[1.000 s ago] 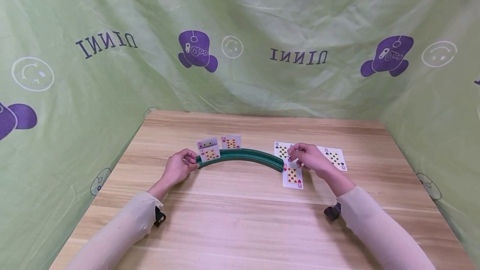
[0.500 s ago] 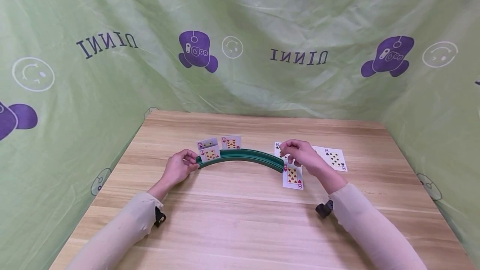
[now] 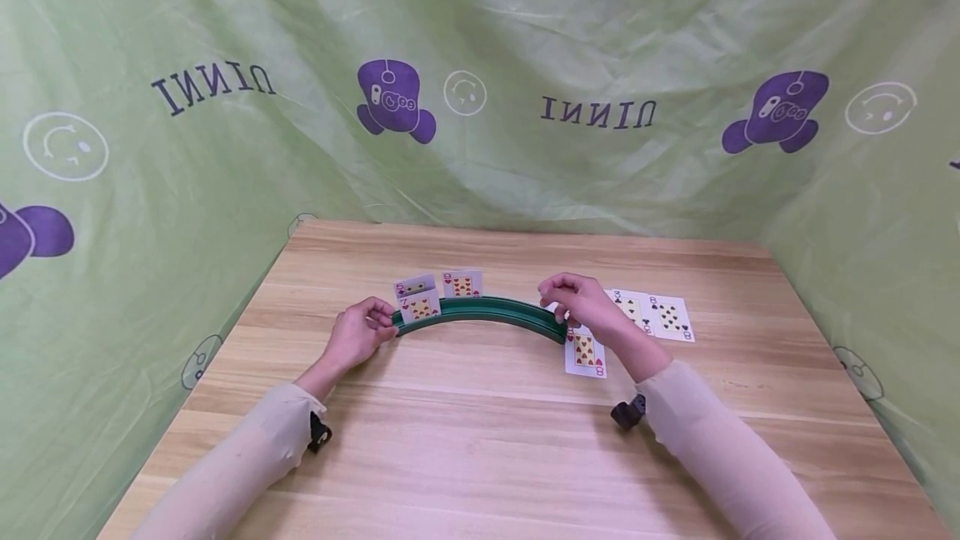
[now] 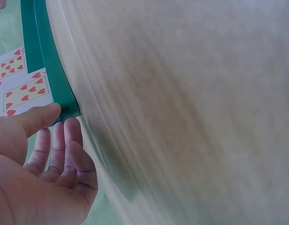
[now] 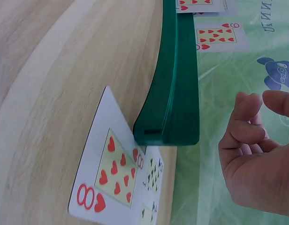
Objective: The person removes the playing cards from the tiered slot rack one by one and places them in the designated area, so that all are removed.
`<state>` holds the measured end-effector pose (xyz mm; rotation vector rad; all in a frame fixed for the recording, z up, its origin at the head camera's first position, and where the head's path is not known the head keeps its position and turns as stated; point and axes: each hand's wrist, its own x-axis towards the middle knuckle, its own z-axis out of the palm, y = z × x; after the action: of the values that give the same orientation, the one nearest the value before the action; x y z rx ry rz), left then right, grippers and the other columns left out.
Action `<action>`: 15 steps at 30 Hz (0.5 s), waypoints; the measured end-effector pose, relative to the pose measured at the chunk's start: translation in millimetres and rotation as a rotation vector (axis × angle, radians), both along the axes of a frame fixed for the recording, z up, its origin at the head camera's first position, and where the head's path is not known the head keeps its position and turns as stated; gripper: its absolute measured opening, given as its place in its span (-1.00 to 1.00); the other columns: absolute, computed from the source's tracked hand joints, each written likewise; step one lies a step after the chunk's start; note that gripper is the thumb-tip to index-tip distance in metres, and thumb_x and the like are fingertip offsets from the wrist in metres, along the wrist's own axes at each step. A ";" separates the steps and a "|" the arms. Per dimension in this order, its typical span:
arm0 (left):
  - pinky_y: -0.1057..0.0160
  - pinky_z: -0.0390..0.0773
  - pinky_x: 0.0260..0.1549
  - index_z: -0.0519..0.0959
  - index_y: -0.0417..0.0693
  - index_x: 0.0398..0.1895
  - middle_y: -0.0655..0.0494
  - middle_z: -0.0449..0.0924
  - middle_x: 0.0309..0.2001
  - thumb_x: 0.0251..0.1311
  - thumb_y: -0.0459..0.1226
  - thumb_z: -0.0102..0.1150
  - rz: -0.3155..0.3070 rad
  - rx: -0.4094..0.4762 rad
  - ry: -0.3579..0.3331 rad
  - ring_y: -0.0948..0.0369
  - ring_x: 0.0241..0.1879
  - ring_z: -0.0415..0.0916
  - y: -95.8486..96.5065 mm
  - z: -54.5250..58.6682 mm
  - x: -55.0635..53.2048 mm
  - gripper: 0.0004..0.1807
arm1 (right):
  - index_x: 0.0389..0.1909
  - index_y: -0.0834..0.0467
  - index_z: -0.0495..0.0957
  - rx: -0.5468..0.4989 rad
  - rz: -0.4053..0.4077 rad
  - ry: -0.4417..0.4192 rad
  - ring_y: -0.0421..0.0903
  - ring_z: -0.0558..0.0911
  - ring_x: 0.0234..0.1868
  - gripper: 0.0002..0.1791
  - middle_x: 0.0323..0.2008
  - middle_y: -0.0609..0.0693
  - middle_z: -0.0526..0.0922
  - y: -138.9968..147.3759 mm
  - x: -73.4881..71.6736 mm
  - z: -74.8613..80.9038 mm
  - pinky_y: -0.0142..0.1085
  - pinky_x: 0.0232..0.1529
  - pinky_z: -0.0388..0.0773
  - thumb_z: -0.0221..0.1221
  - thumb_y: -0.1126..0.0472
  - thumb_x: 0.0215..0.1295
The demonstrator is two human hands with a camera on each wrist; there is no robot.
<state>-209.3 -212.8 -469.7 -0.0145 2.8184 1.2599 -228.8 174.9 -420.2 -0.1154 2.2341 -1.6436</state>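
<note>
My left hand (image 3: 356, 338) pinches the left end of a curved green card holder (image 3: 495, 309), thumb on top in the left wrist view. Near that end a seven of hearts (image 3: 420, 307) stands in the holder, with a five (image 3: 412, 284) behind it. A nine of hearts (image 3: 462, 282) rises further along the back. Over the holder's right end hovers my right hand (image 3: 588, 305), fingers loosely curled. The right wrist view shows a gap between its thumb and forefinger, and no card in them. An eight of hearts (image 5: 114, 164) lies by that end.
To the right, face up on the wooden table (image 3: 480, 457), lie a three of clubs (image 3: 628, 307) and a black eight (image 3: 670, 317). My right hand covers another black card beside them. Green printed cloth (image 3: 480, 165) hangs round the table's back and sides.
My right hand has moved left, from above the loose cards to over the holder's right end, uncovering the three of clubs. My left hand and the standing cards have stayed put.
</note>
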 end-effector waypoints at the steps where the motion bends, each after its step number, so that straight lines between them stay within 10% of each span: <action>1: 0.20 0.64 -0.17 0.56 -0.14 -0.08 -0.06 0.63 -0.18 0.15 -0.40 0.35 -0.001 0.000 0.002 0.11 -0.23 0.60 -0.2 -0.1 0.0 -0.73 | 0.14 0.29 0.44 -0.003 0.001 -0.001 -0.14 0.49 -0.42 -0.64 -0.07 0.17 0.61 -2.3 -0.4 0.1 -0.36 -0.47 0.34 0.04 0.12 0.51; 15: 0.19 0.65 -0.19 0.56 -0.16 -0.10 -0.08 0.64 -0.20 0.14 -0.40 0.36 -0.014 -0.005 0.016 0.10 -0.24 0.62 -0.7 0.1 0.6 -0.73 | 0.18 0.32 0.44 -0.105 -0.027 -0.022 -0.18 0.51 -0.48 -0.59 -0.14 0.09 0.64 -27.1 -6.5 -0.1 -0.42 -0.51 0.29 0.09 0.13 0.47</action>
<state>-208.7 -213.5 -469.6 0.0146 2.8301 1.2557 -235.3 147.8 -420.3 -0.0932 2.1422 -1.7682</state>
